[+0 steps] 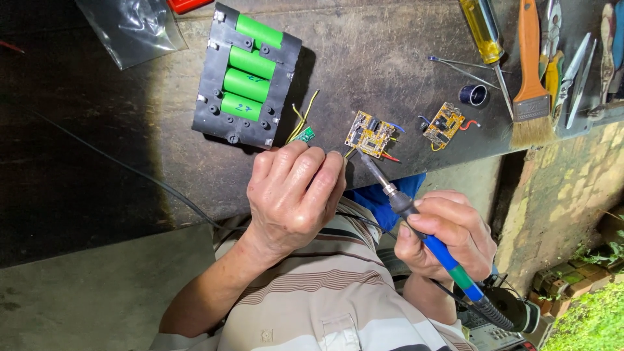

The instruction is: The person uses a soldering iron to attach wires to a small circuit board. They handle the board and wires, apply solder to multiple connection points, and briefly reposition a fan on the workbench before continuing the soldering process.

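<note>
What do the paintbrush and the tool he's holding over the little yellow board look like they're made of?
Paintbrush: orange handle, probably painted wood or plastic, dull metal band, pale straw-like bristles. Soldering iron in the right hand: bare grey metal tip and shaft, blue and green grip that looks like matte plastic or rubber.

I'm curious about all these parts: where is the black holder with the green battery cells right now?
In the head view, the black holder with green cells lies on the dark workbench, upper left of the left hand, beside a clear plastic bag.
</note>
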